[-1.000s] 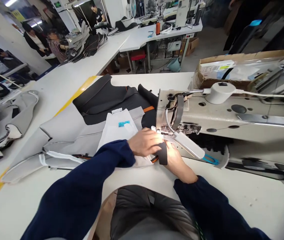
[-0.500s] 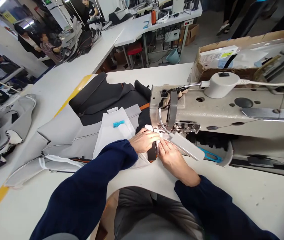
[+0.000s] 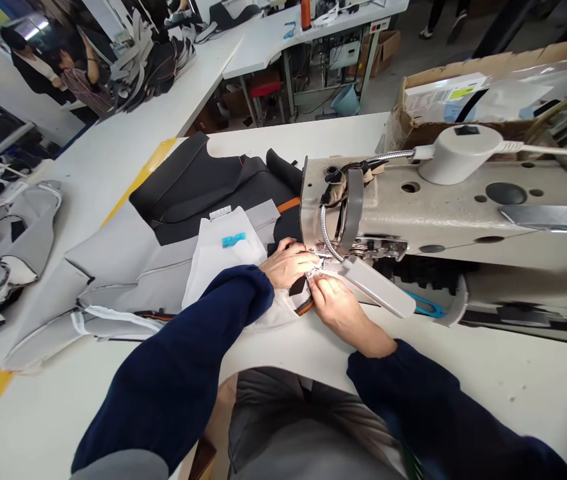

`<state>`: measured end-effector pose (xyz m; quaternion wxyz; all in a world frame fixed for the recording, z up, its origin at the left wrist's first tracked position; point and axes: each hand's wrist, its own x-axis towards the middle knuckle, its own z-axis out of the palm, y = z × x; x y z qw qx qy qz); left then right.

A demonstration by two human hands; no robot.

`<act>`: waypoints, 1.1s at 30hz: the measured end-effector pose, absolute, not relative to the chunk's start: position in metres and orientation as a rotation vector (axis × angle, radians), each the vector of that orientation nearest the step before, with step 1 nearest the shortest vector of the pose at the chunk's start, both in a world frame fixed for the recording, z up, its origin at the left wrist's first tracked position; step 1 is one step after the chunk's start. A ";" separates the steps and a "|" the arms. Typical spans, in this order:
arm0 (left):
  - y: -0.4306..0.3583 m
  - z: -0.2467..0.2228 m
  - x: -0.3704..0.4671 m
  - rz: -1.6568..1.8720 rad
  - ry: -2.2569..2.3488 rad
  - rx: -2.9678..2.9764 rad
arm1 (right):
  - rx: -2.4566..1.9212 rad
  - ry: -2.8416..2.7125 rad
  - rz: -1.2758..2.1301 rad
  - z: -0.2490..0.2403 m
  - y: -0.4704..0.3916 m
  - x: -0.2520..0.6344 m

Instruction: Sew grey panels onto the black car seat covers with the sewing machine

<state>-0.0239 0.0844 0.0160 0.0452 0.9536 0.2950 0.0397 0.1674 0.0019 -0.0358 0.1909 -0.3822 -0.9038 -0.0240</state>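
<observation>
A large fabric cover in grey and black lies across the table, its near edge under the head of a sewing machine. My left hand presses on that edge beside the needle area, fingers bent and close together. On the right, my right hand pinches the same edge just in front of the presser foot, thumb and fingers together. A black strip with orange edging shows between my hands. A white panel with a blue tag lies left of my left hand. My fingers partly hide the stitching spot.
A lamp arm juts out just above my right hand. Behind the machine stands a cardboard box with plastic-wrapped items. More grey covers are heaped at the left. Farther back are people, another table and a blue bucket.
The fabric edge between my hands has shifted, and more of the orange edging shows towards me. My left fingers have lifted and bent slightly. The view has tilted a little.
</observation>
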 end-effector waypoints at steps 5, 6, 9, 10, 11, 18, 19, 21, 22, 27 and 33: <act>0.086 0.018 -0.022 0.179 0.868 2.939 | -1.015 -2.562 -0.009 -0.028 0.010 0.182; 0.085 0.019 -0.021 0.196 0.885 2.952 | -1.022 -2.553 0.017 -0.025 0.010 0.185; 0.081 0.021 -0.015 0.224 0.953 2.980 | -1.055 -2.518 0.112 -0.014 0.009 0.193; 0.078 0.020 -0.014 0.232 0.976 2.982 | -1.066 -2.514 0.133 -0.011 0.009 0.195; 0.076 0.020 -0.012 0.241 0.994 2.980 | -1.073 -2.518 0.146 -0.010 0.008 0.197; 0.065 0.008 -0.010 0.222 1.022 2.926 | -1.120 -2.576 0.127 -0.031 0.007 0.197; 0.065 0.008 -0.010 0.215 1.014 2.923 | -1.132 -2.574 0.116 -0.035 0.007 0.197; 0.068 0.008 -0.010 0.213 0.992 2.925 | -1.152 -2.563 0.092 -0.039 0.007 0.196; 0.069 0.008 -0.010 0.216 0.981 2.925 | -1.160 -2.558 0.082 -0.040 0.007 0.196; 0.073 0.018 -0.007 0.228 1.006 2.873 | -1.147 -2.531 0.042 -0.027 0.007 0.192; 0.045 0.025 0.012 0.325 1.413 2.561 | -1.107 -2.471 0.090 -0.021 0.006 0.195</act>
